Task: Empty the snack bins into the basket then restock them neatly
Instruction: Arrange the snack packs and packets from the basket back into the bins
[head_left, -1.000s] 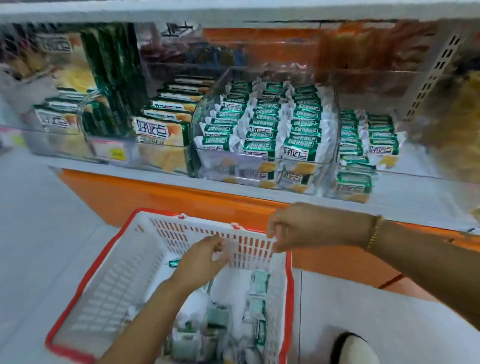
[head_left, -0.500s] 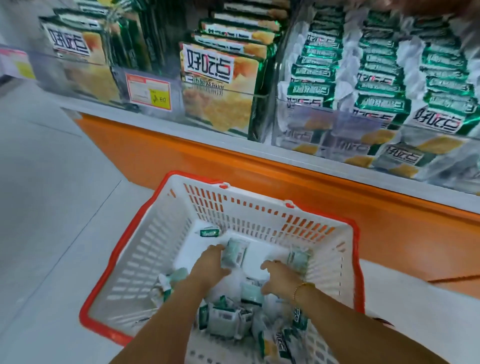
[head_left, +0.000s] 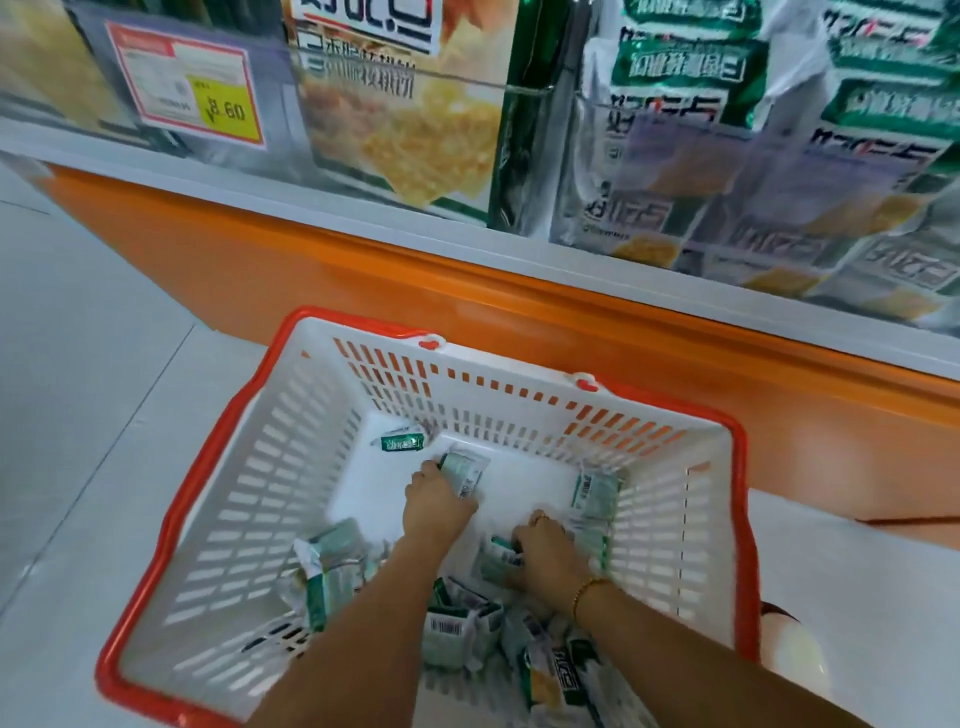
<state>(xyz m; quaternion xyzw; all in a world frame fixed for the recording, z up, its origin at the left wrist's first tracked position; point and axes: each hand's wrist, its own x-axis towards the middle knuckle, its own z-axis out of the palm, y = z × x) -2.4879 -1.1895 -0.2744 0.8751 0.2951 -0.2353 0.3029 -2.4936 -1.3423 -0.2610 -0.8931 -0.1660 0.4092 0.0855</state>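
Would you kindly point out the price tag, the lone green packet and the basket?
price tag (head_left: 187, 88), head view, its white printed middle.
lone green packet (head_left: 402, 443), head view, its green label face.
basket (head_left: 179, 519), head view, the red rim on its left side.

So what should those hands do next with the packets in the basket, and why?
Probably lift both hands up to the clear bin above and set their packets in. The left hand grips a green-and-white snack packet and the right hand grips another packet, deep in the basket, where many more lie loose, so restocking seems the step in hand.
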